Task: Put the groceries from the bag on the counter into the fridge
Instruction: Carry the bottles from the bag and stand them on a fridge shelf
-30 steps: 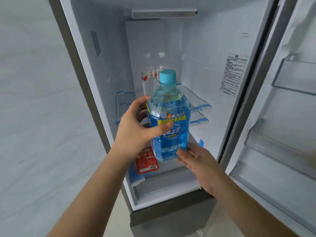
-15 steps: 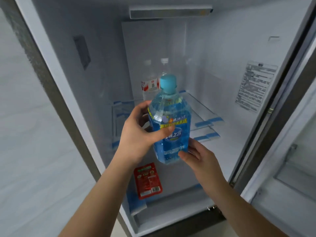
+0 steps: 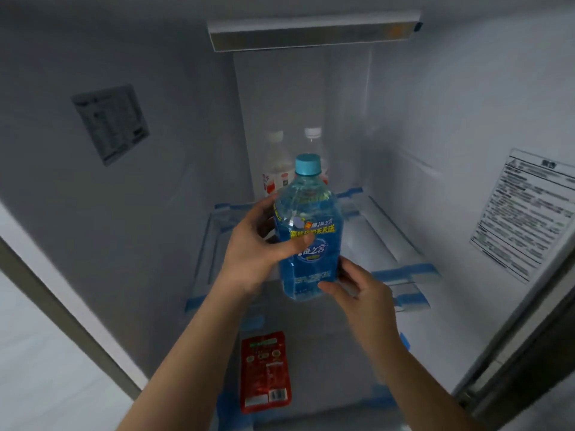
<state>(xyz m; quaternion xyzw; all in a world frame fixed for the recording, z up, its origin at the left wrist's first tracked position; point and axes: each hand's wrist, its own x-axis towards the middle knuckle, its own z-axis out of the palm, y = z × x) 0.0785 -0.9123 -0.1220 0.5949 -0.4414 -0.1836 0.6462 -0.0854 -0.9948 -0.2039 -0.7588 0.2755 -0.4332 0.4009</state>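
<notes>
Head cam: blue bottle (image 3: 308, 234) is upright, cap up, held in the air inside the fridge (image 3: 451, 119), just over the front of the glass shelf (image 3: 389, 244). Left hand (image 3: 258, 244) has its fingers wrapped round the bottle's middle, right hand (image 3: 357, 290) pinches it near the base, so both are on it. Two clear bottles (image 3: 277, 166) stand further back on that shelf, straight behind. Red packet (image 3: 266, 371) lies lower down. I'd guess it goes forward and down, short of those two.
</notes>
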